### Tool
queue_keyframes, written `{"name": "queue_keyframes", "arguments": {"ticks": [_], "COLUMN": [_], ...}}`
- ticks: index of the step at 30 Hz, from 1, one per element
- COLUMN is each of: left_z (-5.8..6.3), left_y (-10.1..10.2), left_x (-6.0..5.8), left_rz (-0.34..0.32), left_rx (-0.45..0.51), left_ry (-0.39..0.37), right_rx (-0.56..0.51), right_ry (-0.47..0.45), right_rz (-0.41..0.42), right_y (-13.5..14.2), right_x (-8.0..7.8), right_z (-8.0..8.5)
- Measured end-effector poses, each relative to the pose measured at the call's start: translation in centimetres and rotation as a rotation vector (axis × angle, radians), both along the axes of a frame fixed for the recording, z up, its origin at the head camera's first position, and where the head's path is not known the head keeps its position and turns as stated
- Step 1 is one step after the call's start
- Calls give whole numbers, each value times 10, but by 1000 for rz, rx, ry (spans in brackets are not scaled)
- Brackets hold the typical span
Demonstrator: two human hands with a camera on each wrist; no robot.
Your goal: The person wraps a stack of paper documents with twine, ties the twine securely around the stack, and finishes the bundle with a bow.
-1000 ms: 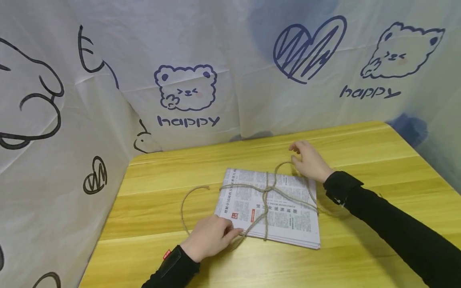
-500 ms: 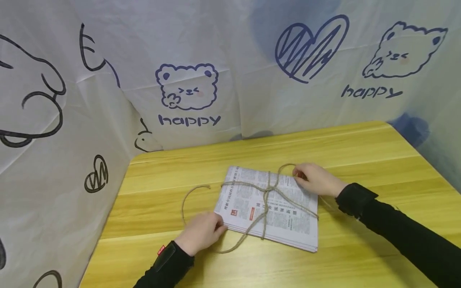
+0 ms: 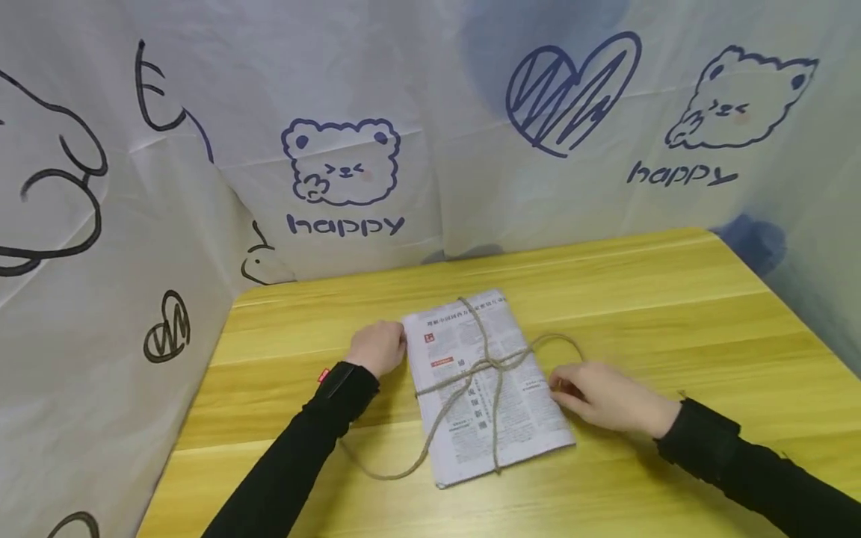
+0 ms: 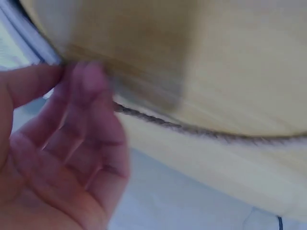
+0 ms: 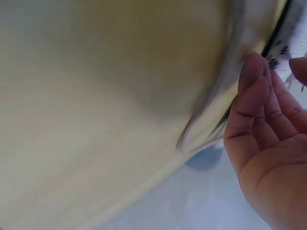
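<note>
A stack of folded newspapers (image 3: pixel 464 448), tied crosswise with brown twine (image 3: pixel 496 403), lies angled on the table. The twine's knot sits near the middle of the top sheet. My left hand (image 3: pixel 380 347) grips the stack's upper left edge, thumb and fingertips meeting there in the left wrist view. At the right edge, my right hand (image 3: pixel 608 396) holds the newspapers between thumb and curled fingers (image 5: pixel 252 96). One loose twine end curves out over the table toward my left forearm; the other loops beyond the right hand, partly hidden behind it.
The wood-grain table (image 3: pixel 303 314) has a rounded far edge. White cloth (image 3: pixel 437 112) with drawn bears and hearts hangs behind it and along the left side. Black sleeves cover both forearms.
The newspaper stack has turned clockwise, its headline side going from left to top. My left hand has moved up and away with its corner; my right hand has come down toward me.
</note>
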State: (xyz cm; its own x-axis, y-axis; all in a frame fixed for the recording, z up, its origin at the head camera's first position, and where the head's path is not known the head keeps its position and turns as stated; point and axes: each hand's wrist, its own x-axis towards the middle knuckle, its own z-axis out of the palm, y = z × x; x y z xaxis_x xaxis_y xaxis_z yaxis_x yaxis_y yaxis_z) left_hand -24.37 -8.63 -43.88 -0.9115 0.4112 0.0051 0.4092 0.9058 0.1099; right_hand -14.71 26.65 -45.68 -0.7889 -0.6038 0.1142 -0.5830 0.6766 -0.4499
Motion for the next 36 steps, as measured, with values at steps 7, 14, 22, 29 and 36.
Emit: {"name": "queue_keyframes", "arguments": {"ticks": [7,14,22,29,36], "left_z": [-3,-2,-6,-9,1], "left_y": [19,6,-2,-1,-7], "left_x": [-25,3,59,65,62], "left_rz": [11,-33,-274,-297,-209], "left_rx": [60,178,226,229,364], "left_ry": [16,-93,-216,-178,-274], "right_rx": [-12,-44,46,-44,-39], "right_ry": [-2,108,110,85,218], "right_rz": [9,-25,134,130,-142], "right_y": [-4,-19,-33,-20,0], "right_x": [9,21,35,19,-22], "right_z": [-8,-3,-3,3,3]}}
